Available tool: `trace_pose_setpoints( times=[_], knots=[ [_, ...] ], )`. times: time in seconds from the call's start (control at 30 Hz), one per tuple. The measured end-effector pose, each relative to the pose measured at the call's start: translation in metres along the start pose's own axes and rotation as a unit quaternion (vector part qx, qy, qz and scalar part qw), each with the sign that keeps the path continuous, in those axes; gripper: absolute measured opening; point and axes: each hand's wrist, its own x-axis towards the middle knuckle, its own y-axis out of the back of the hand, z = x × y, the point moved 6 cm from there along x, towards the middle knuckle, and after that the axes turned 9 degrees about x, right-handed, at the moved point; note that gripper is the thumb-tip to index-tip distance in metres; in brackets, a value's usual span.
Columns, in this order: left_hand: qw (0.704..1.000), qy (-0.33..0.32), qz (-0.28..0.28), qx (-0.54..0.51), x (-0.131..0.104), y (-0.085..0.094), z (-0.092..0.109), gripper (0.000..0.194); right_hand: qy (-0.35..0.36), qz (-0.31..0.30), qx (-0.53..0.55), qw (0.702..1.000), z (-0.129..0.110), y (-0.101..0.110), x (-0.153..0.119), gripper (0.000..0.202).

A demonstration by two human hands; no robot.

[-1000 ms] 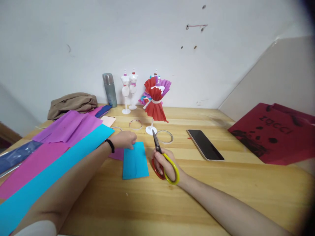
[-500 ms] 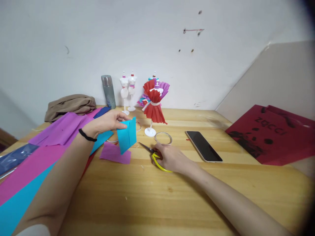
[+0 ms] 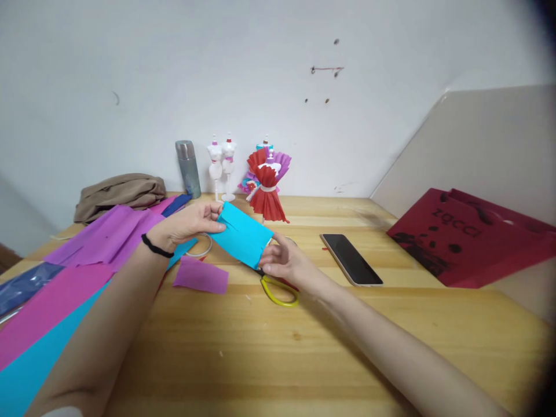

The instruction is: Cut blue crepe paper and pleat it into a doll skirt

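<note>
Holding the rectangular bright-blue paper sheet (image 3: 244, 235) flat above the wooden desk (image 3: 269, 365) likely wanted gentle tension, left hand (image 3: 196, 223) clamped on its ten-o'clock edge, right hand (image 3: 290, 264) at four o'clock, whether pinching I couldn't tell.

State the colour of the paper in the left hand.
The paper in the left hand is bright blue, best seen in the head view.

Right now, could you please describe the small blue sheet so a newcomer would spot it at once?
Start at the wooden table and find the left hand and right hand. The sheet is between them. Unlike the long blue strip at left, it is short and held up.
</note>
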Motion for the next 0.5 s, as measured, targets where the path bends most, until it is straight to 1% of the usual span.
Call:
trace_pose_setpoints(
  times=[0.03, 0.1, 0.17, 0.23, 0.3, 0.4, 0.5],
  knots=[
    [1.0, -0.002, -0.002, -0.004, 0.0, 0.0, 0.0, 0.039, 0.0, 0.008, 0.05, 0.999, 0.001, -0.003, 0.001, 0.065],
    [1.0, -0.003, -0.013, -0.003, 0.001, 0.0, -0.001, 0.042, 0.013, 0.044, 0.09, 0.995, 0.002, -0.005, 0.005, 0.061],
    [0.999, -0.006, -0.032, 0.007, 0.0, 0.001, -0.002, 0.049, 0.024, 0.066, 0.085, 0.994, 0.0, -0.006, 0.009, 0.057],
    [0.999, -0.009, -0.04, 0.018, -0.002, 0.003, -0.003, 0.056, 0.031, 0.062, 0.053, 0.996, -0.003, -0.007, 0.014, 0.051],
    [1.0, 0.0, -0.017, 0.022, -0.004, 0.008, -0.005, 0.057, 0.033, 0.047, 0.004, 0.998, -0.007, -0.008, 0.017, 0.043],
    [0.998, 0.043, 0.042, 0.012, -0.006, 0.014, -0.01, 0.043, 0.039, 0.041, -0.065, 0.996, -0.014, -0.007, 0.02, 0.039],
    [0.995, 0.063, 0.078, 0.0, -0.005, 0.017, -0.014, 0.034, 0.052, 0.058, -0.106, 0.991, -0.018, -0.003, 0.022, 0.035]
  ],
)
